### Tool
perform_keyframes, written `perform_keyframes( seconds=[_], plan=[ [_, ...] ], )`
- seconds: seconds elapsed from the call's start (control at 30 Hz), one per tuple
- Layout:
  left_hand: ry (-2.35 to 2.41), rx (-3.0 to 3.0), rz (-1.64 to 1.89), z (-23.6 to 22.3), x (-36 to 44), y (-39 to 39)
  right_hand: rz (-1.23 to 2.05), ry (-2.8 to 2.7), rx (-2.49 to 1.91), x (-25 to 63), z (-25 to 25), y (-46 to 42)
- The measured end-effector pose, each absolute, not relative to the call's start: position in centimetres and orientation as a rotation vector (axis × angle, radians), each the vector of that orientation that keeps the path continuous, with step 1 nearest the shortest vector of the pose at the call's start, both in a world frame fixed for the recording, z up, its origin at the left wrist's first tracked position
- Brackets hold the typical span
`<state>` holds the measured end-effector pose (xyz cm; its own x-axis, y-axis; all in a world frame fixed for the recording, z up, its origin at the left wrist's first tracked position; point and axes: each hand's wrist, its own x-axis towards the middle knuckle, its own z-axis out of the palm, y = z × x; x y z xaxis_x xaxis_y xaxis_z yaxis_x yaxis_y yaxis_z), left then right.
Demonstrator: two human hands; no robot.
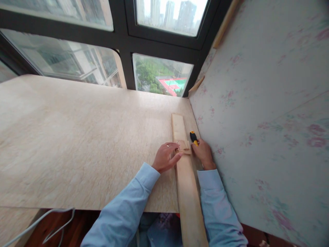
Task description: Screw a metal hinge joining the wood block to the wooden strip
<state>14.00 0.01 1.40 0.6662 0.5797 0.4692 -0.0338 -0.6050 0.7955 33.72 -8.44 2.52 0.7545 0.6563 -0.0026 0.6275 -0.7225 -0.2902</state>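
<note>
A long pale wooden plank (186, 187) lies on the beige sill and sticks out past its front edge. Across the plank rests a small flat wooden piece (187, 151) with a dark slot or mark in it. My left hand (166, 157) grips the left side of this piece with thumb and fingertips; something small and dark by the fingertips is too small to name. To the right of the plank, my right hand (204, 153) is closed around a tool with a black-and-yellow handle (193, 137). The tool's working end is hidden by the hand.
The marbled sill (77, 144) stretches left under dark-framed windows (120, 51). A flower-papered wall (257, 120) rises close by my right arm. Torn wallpaper (196, 85) curls at the corner. White cables (48, 214) hang at the lower left.
</note>
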Motion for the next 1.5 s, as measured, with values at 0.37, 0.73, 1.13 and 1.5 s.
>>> perform_keyframes(
  seconds=[0.37,0.73,1.13,1.5],
  plan=[
    [0.498,2.085,1.149,0.9,14.3,0.0,0.106,-1.025,-2.616,34.1,1.7,-8.8],
    [0.812,1.604,1.057,0.1,13.1,1.4,-0.087,-1.077,-2.355,30.9,0.6,-12.7],
    [0.985,1.813,0.862,0.4,8.6,1.2,0.013,-1.194,-2.140,27.5,3.8,-16.5],
    [0.905,1.770,0.932,-0.7,5.8,1.6,0.145,-1.364,-2.331,22.4,1.2,-15.2]
  ],
)
